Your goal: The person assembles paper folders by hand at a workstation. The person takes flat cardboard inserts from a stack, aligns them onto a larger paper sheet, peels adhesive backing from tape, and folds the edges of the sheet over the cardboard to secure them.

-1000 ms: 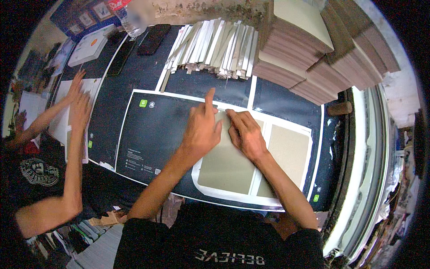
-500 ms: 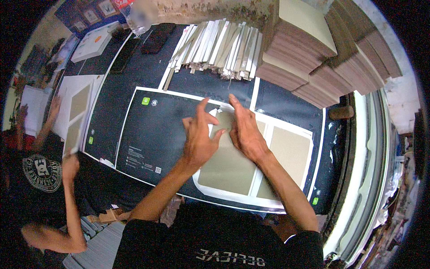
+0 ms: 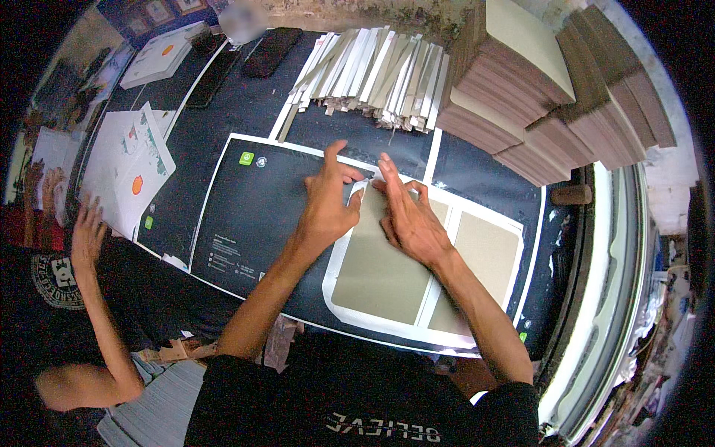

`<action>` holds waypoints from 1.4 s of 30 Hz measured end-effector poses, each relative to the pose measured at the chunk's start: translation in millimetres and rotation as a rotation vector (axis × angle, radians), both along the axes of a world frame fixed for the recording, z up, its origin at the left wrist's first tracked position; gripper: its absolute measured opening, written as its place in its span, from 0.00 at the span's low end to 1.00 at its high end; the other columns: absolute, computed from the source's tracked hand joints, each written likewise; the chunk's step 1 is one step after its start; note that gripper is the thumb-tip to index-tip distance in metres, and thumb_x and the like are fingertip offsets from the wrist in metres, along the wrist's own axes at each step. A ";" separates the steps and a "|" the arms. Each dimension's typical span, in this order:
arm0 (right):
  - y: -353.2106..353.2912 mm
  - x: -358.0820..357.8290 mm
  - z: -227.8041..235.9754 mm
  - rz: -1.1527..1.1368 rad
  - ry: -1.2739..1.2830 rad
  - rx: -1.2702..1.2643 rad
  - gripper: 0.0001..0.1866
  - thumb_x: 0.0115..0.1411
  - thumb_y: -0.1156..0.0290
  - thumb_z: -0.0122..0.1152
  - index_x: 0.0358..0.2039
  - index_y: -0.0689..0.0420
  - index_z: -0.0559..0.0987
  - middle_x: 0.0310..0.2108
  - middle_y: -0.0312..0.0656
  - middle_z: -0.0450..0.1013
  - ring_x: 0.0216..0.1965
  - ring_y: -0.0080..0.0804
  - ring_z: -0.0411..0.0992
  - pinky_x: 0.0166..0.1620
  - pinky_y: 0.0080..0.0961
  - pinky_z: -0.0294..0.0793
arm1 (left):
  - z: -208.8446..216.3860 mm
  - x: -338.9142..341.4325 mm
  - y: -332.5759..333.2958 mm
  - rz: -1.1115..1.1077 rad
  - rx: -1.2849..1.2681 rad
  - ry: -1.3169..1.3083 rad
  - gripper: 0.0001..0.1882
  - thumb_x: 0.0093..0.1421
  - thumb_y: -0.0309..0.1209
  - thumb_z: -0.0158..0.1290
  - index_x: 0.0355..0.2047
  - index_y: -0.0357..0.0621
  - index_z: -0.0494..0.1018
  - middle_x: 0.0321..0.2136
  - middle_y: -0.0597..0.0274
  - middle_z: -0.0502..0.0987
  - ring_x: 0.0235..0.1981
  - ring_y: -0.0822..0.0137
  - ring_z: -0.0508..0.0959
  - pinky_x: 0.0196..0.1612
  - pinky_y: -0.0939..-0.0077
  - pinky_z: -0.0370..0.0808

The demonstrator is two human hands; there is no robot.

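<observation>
Two grey-brown boards, a left one and a right one, lie side by side on a sheet with white edges folded over them. A narrow spine strip separates them. At the left board's far left corner is my left hand, its index finger stretched out and its thumb apart from it. My right hand lies over the far part of the same board, fingers extended toward the folded far edge. Neither hand visibly grips anything; the corner between them is partly hidden by fingers.
Below the boards lies a black printed sheet. Behind are a pile of paper strips and a dark phone-like slab. Board stacks rise at the far right, near a wooden handle. Leftward, a co-worker's hand touches a white cover.
My right hand's fingers have spread a little over the board's far edge; my left hand has shifted slightly. The co-worker's boarded cover has turned over, showing its white printed side.
</observation>
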State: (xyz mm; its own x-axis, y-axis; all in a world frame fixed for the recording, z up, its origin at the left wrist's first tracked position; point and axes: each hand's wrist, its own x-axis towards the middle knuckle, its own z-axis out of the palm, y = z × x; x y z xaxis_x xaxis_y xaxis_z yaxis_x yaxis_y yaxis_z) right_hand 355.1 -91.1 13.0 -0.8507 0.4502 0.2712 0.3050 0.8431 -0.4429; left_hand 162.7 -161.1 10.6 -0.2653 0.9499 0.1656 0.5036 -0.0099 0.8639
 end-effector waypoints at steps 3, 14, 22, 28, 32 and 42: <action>-1.5 2.5 3.0 -0.075 0.021 0.021 0.48 0.55 0.79 0.62 0.73 0.56 0.48 0.65 0.54 0.63 0.60 0.46 0.67 0.62 0.47 0.61 | -2.9 -1.7 1.4 0.004 0.050 -0.031 0.43 0.51 0.15 0.59 0.65 0.33 0.52 0.39 0.51 0.80 0.43 0.55 0.80 0.51 0.59 0.74; 56.3 -42.2 55.4 0.213 -0.272 0.120 0.18 0.54 0.75 0.62 0.48 0.55 0.80 0.44 0.47 0.73 0.51 0.47 0.68 0.55 0.47 0.66 | -11.1 -6.8 2.2 0.051 0.055 -0.086 0.42 0.54 0.16 0.60 0.66 0.35 0.50 0.35 0.52 0.82 0.38 0.59 0.81 0.48 0.64 0.76; 65.7 -60.2 66.1 0.344 -0.410 0.154 0.12 0.48 0.73 0.66 0.35 0.59 0.83 0.36 0.47 0.73 0.48 0.49 0.70 0.52 0.46 0.70 | -9.9 -3.4 3.1 0.073 0.077 -0.093 0.41 0.53 0.14 0.57 0.65 0.31 0.49 0.33 0.46 0.82 0.36 0.53 0.83 0.44 0.61 0.78; 72.7 -50.3 54.8 0.365 -0.323 0.174 0.13 0.46 0.73 0.66 0.35 0.59 0.84 0.37 0.47 0.74 0.45 0.48 0.72 0.51 0.45 0.72 | -12.5 1.1 5.1 0.102 0.108 -0.072 0.42 0.53 0.15 0.58 0.65 0.33 0.49 0.30 0.49 0.81 0.32 0.53 0.83 0.41 0.62 0.79; 68.8 -42.8 53.0 0.364 -0.280 0.199 0.15 0.46 0.73 0.66 0.37 0.58 0.84 0.37 0.46 0.74 0.46 0.47 0.72 0.52 0.43 0.73 | -10.2 -0.8 1.6 0.043 0.038 -0.015 0.44 0.51 0.18 0.61 0.66 0.37 0.50 0.40 0.50 0.79 0.41 0.52 0.79 0.47 0.53 0.72; 45.9 -14.5 47.6 0.324 -0.322 0.467 0.18 0.57 0.65 0.56 0.47 0.57 0.81 0.42 0.45 0.73 0.52 0.42 0.70 0.54 0.40 0.73 | 5.6 21.3 -17.9 0.022 0.094 0.259 0.48 0.56 0.31 0.65 0.70 0.39 0.49 0.50 0.57 0.78 0.55 0.53 0.70 0.58 0.51 0.58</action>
State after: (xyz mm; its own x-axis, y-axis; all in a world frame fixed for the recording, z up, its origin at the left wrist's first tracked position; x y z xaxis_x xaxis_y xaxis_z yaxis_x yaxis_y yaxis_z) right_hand 340.6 -45.3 60.6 -0.9949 0.0532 0.0855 0.0587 0.9963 0.0635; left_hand 184.0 -179.0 16.2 -0.2232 0.9216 0.3176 0.7089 -0.0702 0.7018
